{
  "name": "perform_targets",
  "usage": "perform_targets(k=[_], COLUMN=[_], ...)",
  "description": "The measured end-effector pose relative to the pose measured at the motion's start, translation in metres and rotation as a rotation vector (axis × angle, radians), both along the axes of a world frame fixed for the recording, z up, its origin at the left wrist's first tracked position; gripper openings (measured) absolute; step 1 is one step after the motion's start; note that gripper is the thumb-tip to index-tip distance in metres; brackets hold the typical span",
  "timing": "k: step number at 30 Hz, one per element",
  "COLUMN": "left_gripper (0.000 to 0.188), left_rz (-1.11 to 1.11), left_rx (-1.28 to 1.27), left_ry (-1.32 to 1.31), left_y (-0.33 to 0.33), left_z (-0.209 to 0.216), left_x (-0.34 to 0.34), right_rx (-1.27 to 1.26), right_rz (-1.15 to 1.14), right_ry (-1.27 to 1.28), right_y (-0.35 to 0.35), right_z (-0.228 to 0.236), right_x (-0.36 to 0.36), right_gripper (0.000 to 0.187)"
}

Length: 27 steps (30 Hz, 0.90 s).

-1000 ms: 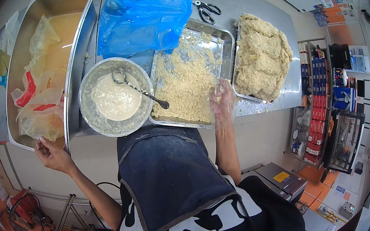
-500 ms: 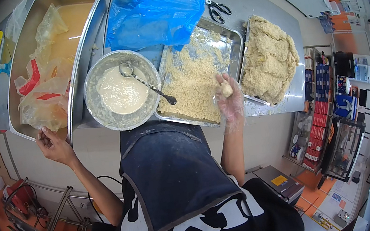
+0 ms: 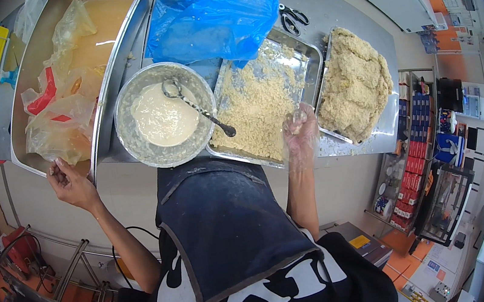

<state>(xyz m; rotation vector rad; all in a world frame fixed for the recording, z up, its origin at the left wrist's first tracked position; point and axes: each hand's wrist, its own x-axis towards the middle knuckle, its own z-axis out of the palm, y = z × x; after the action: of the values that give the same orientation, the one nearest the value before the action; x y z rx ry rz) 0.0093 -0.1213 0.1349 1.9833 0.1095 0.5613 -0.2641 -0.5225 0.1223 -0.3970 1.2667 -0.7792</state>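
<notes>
My right hand (image 3: 301, 132), in a thin clear plastic glove, is closed around a pale crumb-coated ball (image 3: 296, 125), mostly hidden by the fingers. Below it is the right edge of a metal tray (image 3: 307, 60) holding loose breadcrumbs (image 3: 251, 108). Bare and with curled fingers, my left hand (image 3: 74, 185) is by the near rim of a steel basin (image 3: 93, 147), close to crumpled clear plastic bags (image 3: 59, 135). Whether its fingers hold anything is hidden. Between my hands stands a metal bowl (image 3: 131, 142) of pale batter (image 3: 159, 122), with a dark-handled spoon (image 3: 200, 110) lying across it.
Past the tray lies a blue plastic bag (image 3: 208, 30), beside black-handled scissors (image 3: 293, 19). To the right, a second tray is heaped with crumb-covered food (image 3: 355, 84). Cloudy orange-brown liquid (image 3: 112, 22) fills part of the basin. Shelves with boxes (image 3: 415, 146) stand at the far right.
The fingers of my right hand have closed over the ball, which lay exposed on the open palm before. My left hand stays by the basin rim. The view has shifted slightly.
</notes>
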Motion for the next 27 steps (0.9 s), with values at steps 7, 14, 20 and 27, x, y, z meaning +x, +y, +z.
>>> perform_targets(k=[7,14,20,27], left_gripper=[0.024,0.027,0.028,0.030], left_rz=[-0.016,-0.015,-0.027,-0.013], left_rx=[0.008,-0.005,-0.004,-0.002], left_ry=[0.011,0.003,0.013,0.015], left_y=[0.005,0.006,0.008,0.007], left_z=[-0.004,-0.009,-0.009,-0.007], left_x=[0.002,0.002,0.002,0.002], right_rx=[-1.040,-1.194,-1.431,-1.348], right_rz=[0.999,1.216,1.131,1.242], right_ry=[1.151,1.255,1.208,1.159], right_y=[0.033,0.066,0.061,0.047], right_z=[0.003,-0.014,-0.030,-0.043], right_x=[-0.007,0.003,0.006,0.001], right_gripper=[0.036,0.047,0.034,0.031])
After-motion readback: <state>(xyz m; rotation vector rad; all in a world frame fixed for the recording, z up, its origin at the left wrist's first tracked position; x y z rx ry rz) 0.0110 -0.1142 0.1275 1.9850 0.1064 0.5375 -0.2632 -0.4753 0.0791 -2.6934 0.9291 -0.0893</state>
